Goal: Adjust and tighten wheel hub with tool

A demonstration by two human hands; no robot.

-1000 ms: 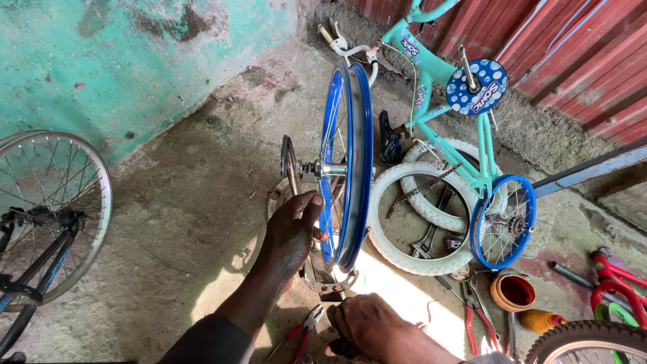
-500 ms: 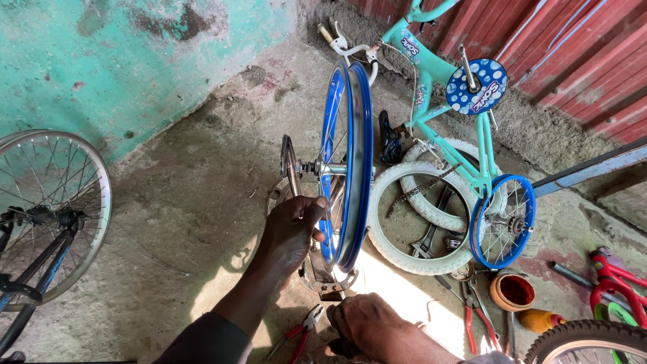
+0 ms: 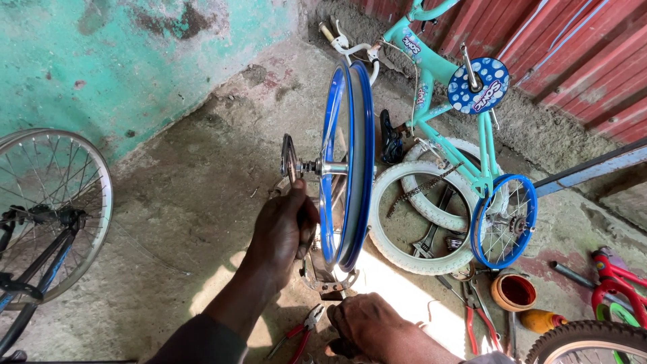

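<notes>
Left hand [image 3: 282, 232] closed round a dark tool shaft that rises to the sprocket [image 3: 288, 158] on the axle, knuckles just beside the blue wheel rim [image 3: 347, 165]. Right hand [image 3: 367, 327] low in the frame, fingers curled at the base of the stand [image 3: 323, 276] under the rim; whether gripping anything, cannot tell.

Around them: red-handled pliers [image 3: 300, 334] on the concrete between both wrists, a second red-handled pair [image 3: 475, 317] to the right, beside an orange cup [image 3: 513, 291]. Further right, a white tyre [image 3: 411, 222] lying flat with a chain and wrench inside it, and a turquoise child's bicycle [image 3: 448, 87] upturned, its small blue wheel [image 3: 504, 221] resting against the tyre. Far left, a spoked silver wheel [image 3: 50, 209] by the green wall.

Rim itself: glossy blue, edge-on, upright, tyreless, silver hub and axle poking left toward the sprocket. Stands on the floor at mid-frame, directly right of the left hand and above the right hand, partly hiding the stand.
</notes>
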